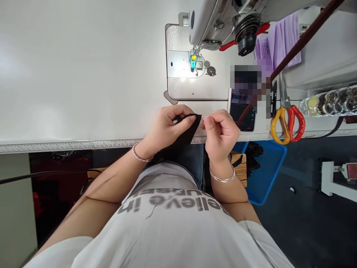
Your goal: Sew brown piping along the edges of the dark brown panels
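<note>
Right now my left hand pinches the black fabric, my right fingers narrowly gripping its edge, just in front of the sewing machine; a loose pinch could drop it off the table.

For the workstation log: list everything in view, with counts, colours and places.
table: one, white, filling the upper left
sewing machine: one, white and metal, at the table's far end
scissors: one pair, red and yellow handles, right of the hands
lilac fabric: one stack, lilac, behind the machine
phone: one, dark screen, partly pixelated, beyond the right hand
blue tray: one, blue, below the table's near edge on the right
black fabric: one piece, black, held at the table's near edge
left hand: one, pinching the black fabric
right hand: one, pinching the fabric's edge
</note>
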### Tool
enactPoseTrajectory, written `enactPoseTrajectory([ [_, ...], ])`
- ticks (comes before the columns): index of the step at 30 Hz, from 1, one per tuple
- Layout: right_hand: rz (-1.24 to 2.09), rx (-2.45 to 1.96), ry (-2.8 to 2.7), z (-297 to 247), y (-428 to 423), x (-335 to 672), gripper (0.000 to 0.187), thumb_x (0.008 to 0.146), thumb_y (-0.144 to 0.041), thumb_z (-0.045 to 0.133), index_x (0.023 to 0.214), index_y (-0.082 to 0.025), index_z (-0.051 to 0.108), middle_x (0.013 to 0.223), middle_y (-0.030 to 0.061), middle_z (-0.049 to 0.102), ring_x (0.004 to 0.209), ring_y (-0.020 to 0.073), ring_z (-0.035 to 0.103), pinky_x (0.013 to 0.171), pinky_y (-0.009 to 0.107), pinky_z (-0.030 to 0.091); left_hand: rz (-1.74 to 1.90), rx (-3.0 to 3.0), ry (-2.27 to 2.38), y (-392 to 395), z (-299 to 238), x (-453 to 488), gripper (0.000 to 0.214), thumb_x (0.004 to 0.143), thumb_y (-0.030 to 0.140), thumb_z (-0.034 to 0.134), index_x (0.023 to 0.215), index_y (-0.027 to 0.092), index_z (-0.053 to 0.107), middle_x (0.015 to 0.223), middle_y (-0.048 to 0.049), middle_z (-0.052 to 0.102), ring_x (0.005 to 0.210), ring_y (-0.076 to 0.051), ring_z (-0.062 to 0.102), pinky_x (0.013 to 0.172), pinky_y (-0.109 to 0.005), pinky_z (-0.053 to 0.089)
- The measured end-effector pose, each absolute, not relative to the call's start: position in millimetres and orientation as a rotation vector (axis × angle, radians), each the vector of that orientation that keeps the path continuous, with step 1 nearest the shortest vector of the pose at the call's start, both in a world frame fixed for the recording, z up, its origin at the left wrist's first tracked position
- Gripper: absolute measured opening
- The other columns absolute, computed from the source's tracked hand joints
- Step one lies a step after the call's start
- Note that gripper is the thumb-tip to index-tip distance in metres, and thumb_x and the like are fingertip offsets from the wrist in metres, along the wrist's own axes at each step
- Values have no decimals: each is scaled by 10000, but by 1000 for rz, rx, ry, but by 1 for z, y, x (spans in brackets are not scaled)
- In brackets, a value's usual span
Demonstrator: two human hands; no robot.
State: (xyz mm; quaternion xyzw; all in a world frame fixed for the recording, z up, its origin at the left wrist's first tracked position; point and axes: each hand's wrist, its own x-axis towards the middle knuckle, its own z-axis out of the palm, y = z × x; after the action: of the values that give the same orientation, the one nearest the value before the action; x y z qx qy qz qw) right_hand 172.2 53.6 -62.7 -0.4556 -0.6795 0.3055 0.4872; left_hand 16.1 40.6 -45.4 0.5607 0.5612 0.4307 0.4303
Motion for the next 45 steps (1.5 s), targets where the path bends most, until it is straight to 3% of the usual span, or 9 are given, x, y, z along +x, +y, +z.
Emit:
enactPoseTrajectory([
  [17,902,-960,-1429,-75,56,170,285,985,-407,475,764,-227,469,681,-17,415,584,127,498,537,287,462,1067,1397,1375,40,-47,15,167,840,266,578,712,170,624,652,12,600,585,-104,468,562,-251,374],
  [24,855,-963,-1452,-69,50,172,191,991,-346,444,848,-246,522,854,36,523,755,187,595,575,344,516,1061,1376,1374,40,-47,14,170,838,263,579,700,173,622,646,12,599,574,-104,464,560,-255,378],
  [29,580,-1078,-1624,-62,41,172,66,950,-263,535,948,-259,601,854,46,577,772,202,607,635,371,540,1062,1379,1362,39,-47,14,151,834,247,584,724,167,650,663,8,619,596,-108,494,571,-252,391],
  [35,329,-1202,-1882,-57,37,164,146,953,-247,522,949,-215,664,836,64,678,771,196,650,693,342,544,1103,1396,1321,40,-48,14,128,832,215,578,780,159,681,718,-1,664,653,-112,556,606,-231,438],
  [45,338,-1282,-1934,-51,40,163,159,949,-253,525,899,-202,667,797,48,688,717,167,646,664,296,519,1147,1482,1286,40,-52,15,104,832,158,594,812,179,694,779,6,710,690,-113,618,652,-223,481],
])
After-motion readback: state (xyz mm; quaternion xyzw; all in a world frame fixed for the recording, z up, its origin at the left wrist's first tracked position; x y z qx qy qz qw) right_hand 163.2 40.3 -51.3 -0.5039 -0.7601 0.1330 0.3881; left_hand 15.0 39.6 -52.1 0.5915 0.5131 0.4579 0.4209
